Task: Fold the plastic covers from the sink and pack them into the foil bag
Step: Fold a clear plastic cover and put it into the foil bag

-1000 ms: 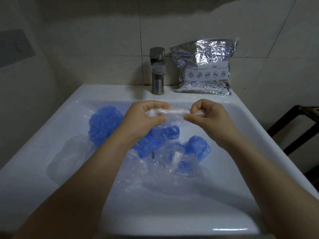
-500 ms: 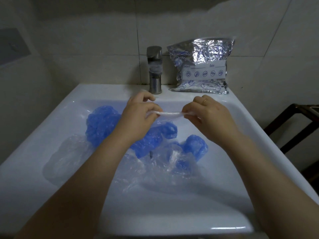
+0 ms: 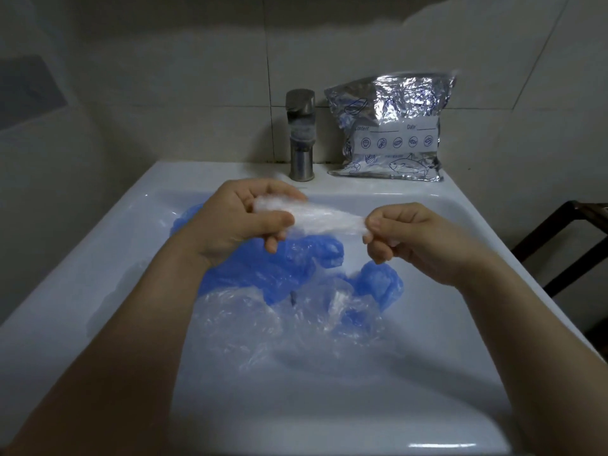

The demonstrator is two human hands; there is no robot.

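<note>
A clear plastic cover (image 3: pixel 324 217), gathered into a narrow strip, stretches between both hands above the sink basin. My left hand (image 3: pixel 243 222) grips its left end with curled fingers and thumb. My right hand (image 3: pixel 414 240) pinches its right end. Below them, blue plastic covers (image 3: pixel 296 264) and clear plastic covers (image 3: pixel 250 324) lie crumpled in the white sink (image 3: pixel 98 258). The silver foil bag (image 3: pixel 391 126), printed with a label and fish drawings, leans against the wall tiles on the sink's back right ledge.
A steel faucet (image 3: pixel 301 136) stands at the back centre of the sink, left of the foil bag. Dark wooden furniture (image 3: pixel 566 245) sits to the right of the sink. Tiled wall closes off the back and left.
The strip of clear cover has spread wider between the hands, and my hands have drawn slightly further apart, the left one shifting its fingers over the plastic's end.
</note>
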